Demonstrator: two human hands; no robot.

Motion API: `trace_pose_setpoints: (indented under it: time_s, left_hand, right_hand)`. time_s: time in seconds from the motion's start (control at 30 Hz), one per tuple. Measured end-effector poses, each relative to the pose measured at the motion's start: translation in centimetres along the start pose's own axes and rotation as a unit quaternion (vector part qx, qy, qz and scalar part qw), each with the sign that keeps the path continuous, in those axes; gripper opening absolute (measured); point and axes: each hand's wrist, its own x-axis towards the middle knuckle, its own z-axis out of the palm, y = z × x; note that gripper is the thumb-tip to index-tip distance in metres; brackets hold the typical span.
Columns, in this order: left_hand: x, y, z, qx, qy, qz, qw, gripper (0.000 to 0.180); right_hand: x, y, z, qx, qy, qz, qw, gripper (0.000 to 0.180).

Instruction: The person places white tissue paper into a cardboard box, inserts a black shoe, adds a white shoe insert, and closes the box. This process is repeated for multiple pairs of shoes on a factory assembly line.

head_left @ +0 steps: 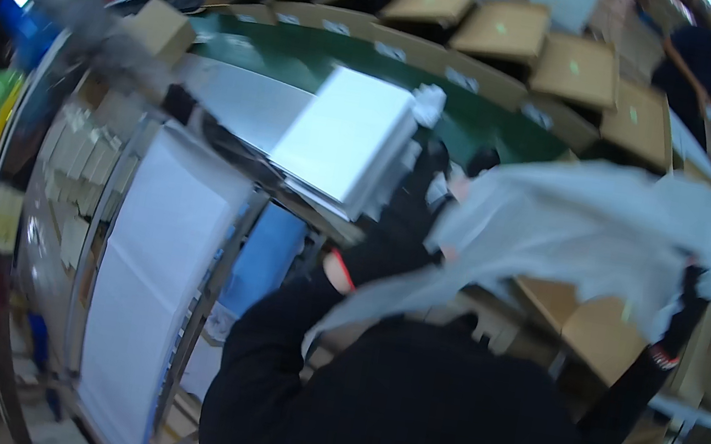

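A thin, see-through white sheet [598,214] is stretched out and smeared by motion in front of me, on the right side. My right hand [687,298], in a black glove with a reddish cuff edge, grips its right end. At its left end is my left hand [419,200], also black-gloved, with some bare fingertips against the sheet's edge; blur partly hides these fingers. Just left of that hand lies a stack of white sheets or flat white boxes [346,137] on a metal worktop [240,97].
Several open brown cardboard boxes [502,31] line the far side of a green conveyor belt [306,65]. A crumpled white paper [428,103] lies by the stack. Lower left stands a rack with a white panel [150,283]. Another person [701,68] works at the far right.
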Motion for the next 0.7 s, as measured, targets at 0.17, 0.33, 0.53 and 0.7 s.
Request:
trace_pose_setpoints:
  time_s: [0.17, 0.33, 0.53, 0.7]
  left_hand:
    - [3.1, -1.9, 3.8, 0.041, -0.131, -0.114, 0.984, 0.109]
    - [6.8, -3.1, 9.7, -0.084, -0.306, -0.203, 0.926, 0.044]
    - [19.9, -5.1, 7.4, -0.067, -0.356, -0.129, 0.923, 0.023]
    - [24.4, -9.6, 13.8, -0.017, -0.386, -0.079, 0.919, 0.032]
  right_hand:
    - [2.8, 12.1, -14.0, 0.061, -0.048, 0.069, 0.995, 0.04]
    - [4.5, 18.4, -19.0, 0.231, 0.013, 0.187, 0.955, 0.046]
    - [2.5, 29.8, -24.8, 0.041, -0.051, 0.287, 0.956, 0.051]
    - [2.4, 26.3, -20.5, 0.176, -0.005, 0.288, 0.941, 0.055]
